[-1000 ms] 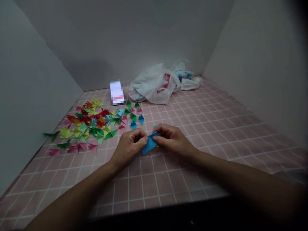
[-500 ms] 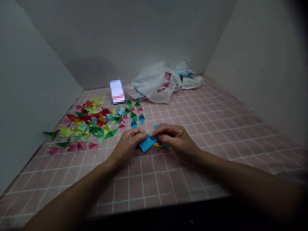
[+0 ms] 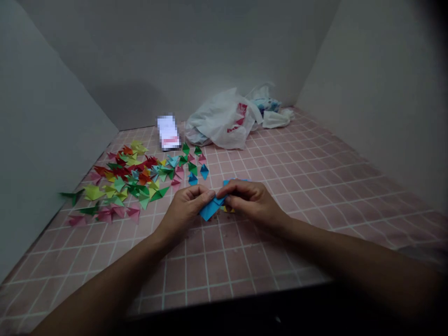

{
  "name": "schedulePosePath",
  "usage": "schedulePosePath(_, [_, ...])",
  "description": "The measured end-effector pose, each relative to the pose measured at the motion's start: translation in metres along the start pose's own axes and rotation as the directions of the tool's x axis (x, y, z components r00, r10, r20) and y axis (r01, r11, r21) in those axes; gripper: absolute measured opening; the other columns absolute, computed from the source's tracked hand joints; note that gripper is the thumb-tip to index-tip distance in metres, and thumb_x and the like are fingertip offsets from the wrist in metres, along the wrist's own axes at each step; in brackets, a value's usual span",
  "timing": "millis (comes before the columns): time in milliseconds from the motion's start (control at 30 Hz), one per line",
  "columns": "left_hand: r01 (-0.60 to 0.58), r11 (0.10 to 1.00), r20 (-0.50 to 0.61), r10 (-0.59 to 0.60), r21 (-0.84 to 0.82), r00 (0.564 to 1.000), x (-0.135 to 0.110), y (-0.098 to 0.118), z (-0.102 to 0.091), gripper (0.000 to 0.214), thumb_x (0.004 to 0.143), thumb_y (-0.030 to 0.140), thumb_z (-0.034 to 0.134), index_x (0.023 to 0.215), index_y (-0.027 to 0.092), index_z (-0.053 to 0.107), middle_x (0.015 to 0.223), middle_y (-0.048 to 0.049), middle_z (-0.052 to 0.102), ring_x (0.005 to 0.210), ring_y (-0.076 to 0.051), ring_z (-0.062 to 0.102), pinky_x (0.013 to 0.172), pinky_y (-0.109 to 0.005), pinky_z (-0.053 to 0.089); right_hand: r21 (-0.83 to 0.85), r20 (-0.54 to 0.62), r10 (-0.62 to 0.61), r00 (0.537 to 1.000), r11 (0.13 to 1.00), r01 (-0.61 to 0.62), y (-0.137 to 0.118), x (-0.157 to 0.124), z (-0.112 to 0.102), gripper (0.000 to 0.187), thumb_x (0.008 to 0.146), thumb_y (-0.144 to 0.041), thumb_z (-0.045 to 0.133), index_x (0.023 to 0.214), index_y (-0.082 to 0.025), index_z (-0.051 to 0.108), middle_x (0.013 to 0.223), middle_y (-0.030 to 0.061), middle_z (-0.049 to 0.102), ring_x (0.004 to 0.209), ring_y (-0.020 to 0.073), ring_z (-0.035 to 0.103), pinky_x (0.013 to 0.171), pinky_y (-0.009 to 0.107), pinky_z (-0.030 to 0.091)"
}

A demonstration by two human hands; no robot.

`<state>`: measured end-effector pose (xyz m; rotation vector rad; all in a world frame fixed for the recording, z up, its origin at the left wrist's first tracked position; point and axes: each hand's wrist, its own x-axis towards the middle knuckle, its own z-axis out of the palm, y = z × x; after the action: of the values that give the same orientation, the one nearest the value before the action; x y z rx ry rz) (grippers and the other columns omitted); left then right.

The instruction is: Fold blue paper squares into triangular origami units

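Note:
A partly folded piece of blue origami paper (image 3: 209,211) is held above the checked cloth, one corner pointing down toward me. My left hand (image 3: 189,201) pinches its left side between thumb and fingers. On the right side, my right hand (image 3: 250,198) grips the paper with thumb and forefinger at a folded edge. Behind and beneath my right hand lies more blue paper (image 3: 229,182), with a bit of something yellow (image 3: 227,209) showing below; most of both is hidden.
Many colourful folded paper pieces (image 3: 140,175) spread over the left of the pink checked cloth (image 3: 301,168). A lit phone (image 3: 168,132), blurred out, leans at the back. White plastic bags (image 3: 224,119) lie right of it. Pale walls enclose the left, back and right.
My right fingers have shifted slightly left along the blue paper, and its upper edge looks folded a little differently. The whole view has drifted slightly.

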<state>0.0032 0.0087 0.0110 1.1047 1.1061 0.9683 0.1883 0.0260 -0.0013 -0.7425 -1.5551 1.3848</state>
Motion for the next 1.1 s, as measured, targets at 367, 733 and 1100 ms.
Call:
schedulePosePath(367, [-0.159, 0.966, -0.079, 0.178, 0.203, 0.981, -0.0012, 0.0006, -0.0025, 0.026, 0.084, 0.038, 0.070, 0.071, 0.017, 0.063, 0.060, 0.0033, 0.059, 0.053, -0.009, 0.052, 0.050, -0.021, 0.041, 0.212, -0.008, 0.229, 0.973, 0.952, -0.223, 0.0006, 0.0009, 0.0000, 0.024, 0.091, -0.040, 0.063, 0.085, -0.017, 0.066, 0.066, -0.0010, 0.063, 0.057, 0.0107, 0.059, 0.056, 0.024, 0.047])
schedulePosePath(733, [-0.212, 0.934, -0.033, 0.230, 0.287, 0.973, -0.0014, 0.0023, -0.0018, 0.023, 0.084, 0.035, 0.067, 0.070, 0.016, 0.063, 0.062, 0.0028, 0.056, 0.056, -0.009, 0.048, 0.052, -0.022, 0.038, 0.109, 0.035, 0.287, 0.957, 0.951, -0.289, -0.0019, 0.0008, -0.0004, 0.024, 0.084, -0.035, 0.069, 0.070, -0.017, 0.061, 0.056, -0.0033, 0.059, 0.049, 0.0078, 0.053, 0.048, 0.021, 0.040])
schedulePosePath(1100, [-0.197, 0.977, 0.017, 0.196, 0.079, 0.980, 0.0021, -0.0007, -0.0085, 0.033, 0.088, 0.043, 0.067, 0.068, 0.017, 0.063, 0.059, 0.0041, 0.054, 0.053, -0.008, 0.046, 0.052, -0.020, 0.038, 0.252, 0.128, 0.296, 0.946, 0.913, -0.320, 0.0016, 0.0030, -0.0036, 0.030, 0.080, -0.041, 0.077, 0.070, -0.017, 0.063, 0.057, -0.0028, 0.063, 0.048, 0.0082, 0.057, 0.050, 0.021, 0.045])
